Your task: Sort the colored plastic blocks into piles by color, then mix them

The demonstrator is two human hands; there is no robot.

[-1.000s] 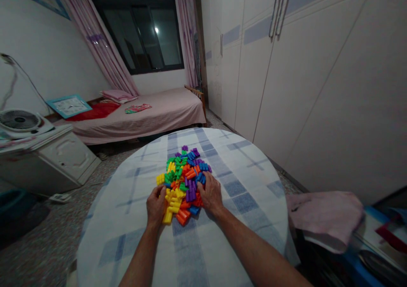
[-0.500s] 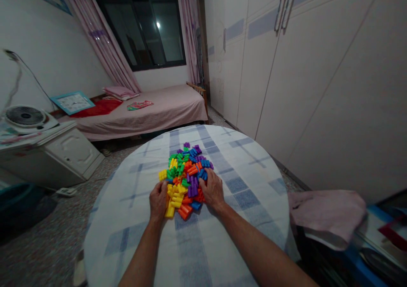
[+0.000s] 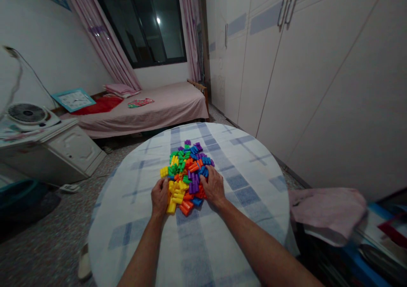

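A heap of plastic building blocks (image 3: pixel 179 187) in yellow, green, orange, purple and blue lies on the round table. My left hand (image 3: pixel 160 197) rests against the heap's left side, beside the yellow blocks, its fingers bent and partly hidden. On the opposite side, my right hand (image 3: pixel 213 187) touches the edge of the heap. Its thumb and fingers are apart, close to a blue block (image 3: pixel 204 172) and the purple blocks (image 3: pixel 193 183). Neither hand visibly lifts a block.
A checked cloth (image 3: pixel 248 236) covers the table. Beyond it stands a bed (image 3: pixel 165 104) with a blue-framed clock (image 3: pixel 73 99). A wardrobe (image 3: pixel 305 100) lines the right side. A white cabinet (image 3: pixel 76 151) carrying a fan (image 3: pixel 28 114) is at left.
The view has shifted slightly, so the whole scene sits a little differently in the frame. Both hands stay at the sides of the heap, and the blocks look unmoved.
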